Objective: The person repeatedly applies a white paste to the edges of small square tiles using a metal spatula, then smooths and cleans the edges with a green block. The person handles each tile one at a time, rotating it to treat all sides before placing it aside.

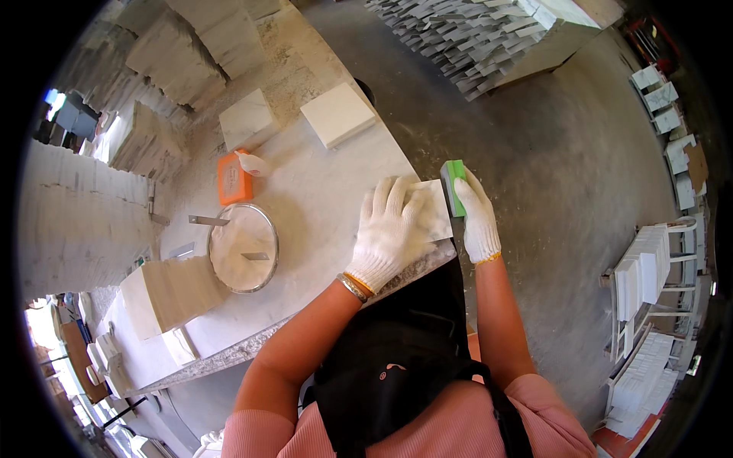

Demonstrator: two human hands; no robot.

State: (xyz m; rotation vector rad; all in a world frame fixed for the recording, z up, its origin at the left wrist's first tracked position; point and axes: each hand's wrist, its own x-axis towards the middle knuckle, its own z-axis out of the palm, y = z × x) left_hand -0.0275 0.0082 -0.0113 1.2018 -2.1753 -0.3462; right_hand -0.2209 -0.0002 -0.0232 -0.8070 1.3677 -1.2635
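White-gloved, the left hand (385, 225) lies flat, fingers slightly spread, on a pale tile (436, 204) atop the table (321, 206); the right hand (479, 214) pinches a green-and-grey block (452, 189) at the tile's right edge. Left of the tile stands a bowl (276, 243) of powder (233, 243); beyond the tile, a thick slab (340, 113); much farther beyond, stacked strips (462, 38).
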